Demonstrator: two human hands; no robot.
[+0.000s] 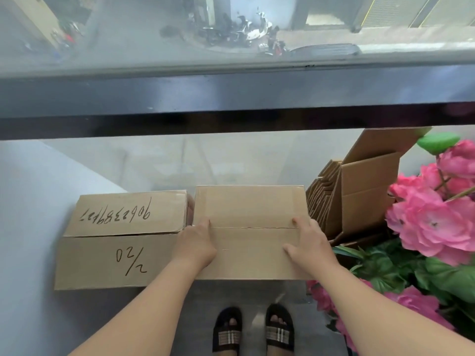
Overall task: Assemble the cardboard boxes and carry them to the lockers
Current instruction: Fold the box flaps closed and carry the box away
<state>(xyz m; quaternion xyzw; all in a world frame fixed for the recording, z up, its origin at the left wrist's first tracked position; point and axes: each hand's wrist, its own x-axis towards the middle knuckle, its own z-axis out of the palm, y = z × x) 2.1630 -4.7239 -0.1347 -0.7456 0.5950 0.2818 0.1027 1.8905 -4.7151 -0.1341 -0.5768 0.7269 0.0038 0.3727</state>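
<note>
Two closed cardboard boxes side by side, one plain box (250, 232), one handwritten box (123, 240), one open box (365, 191) standing at right, one stack of flattened cartons (321, 194) too tightly packed to count, two hands, left hand (194, 246), right hand (312, 242), two sandalled feet (253, 330), several pink flowers (434, 219)

Both hands, left (196, 244) & right (309, 240), flat on closed box (250, 209).

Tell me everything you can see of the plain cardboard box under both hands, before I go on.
The plain brown cardboard box lies on the floor with its two top flaps shut, meeting in a seam across the middle. It bears no writing. The left hand and the right hand press flat on the flaps near the seam. It sits close beside the handwritten cardboard box, by the window.
</note>
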